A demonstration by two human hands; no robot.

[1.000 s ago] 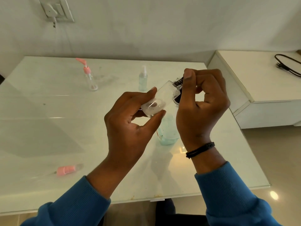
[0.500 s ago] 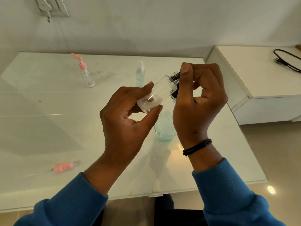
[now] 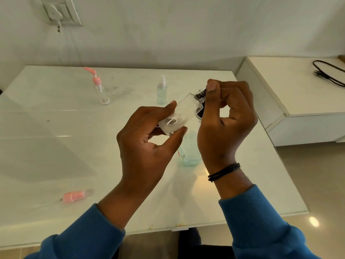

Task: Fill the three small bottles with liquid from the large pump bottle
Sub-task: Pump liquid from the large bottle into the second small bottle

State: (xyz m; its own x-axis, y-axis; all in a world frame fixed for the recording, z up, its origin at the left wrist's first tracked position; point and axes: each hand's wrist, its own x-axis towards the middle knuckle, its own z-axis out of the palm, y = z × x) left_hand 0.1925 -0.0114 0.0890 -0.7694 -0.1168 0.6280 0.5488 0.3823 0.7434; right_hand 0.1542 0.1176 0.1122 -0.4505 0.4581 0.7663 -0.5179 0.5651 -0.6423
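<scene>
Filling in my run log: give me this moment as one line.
left hand: holds small clear plastic bottle tilted | right hand: pinching its dark cap | large teal pump bottle: on table behind the hands

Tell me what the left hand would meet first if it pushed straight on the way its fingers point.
The left hand points up and right, already gripping the small clear bottle. Pushed on, it would likely drive that bottle into the right hand at the dark cap; depth is unclear.

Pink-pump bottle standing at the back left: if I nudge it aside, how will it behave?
The pink-pump bottle looks nearly empty, so probably light. It is tall on a narrow base with a long spout on top, so it would likely tip rather than slide on the glossy table.
</scene>
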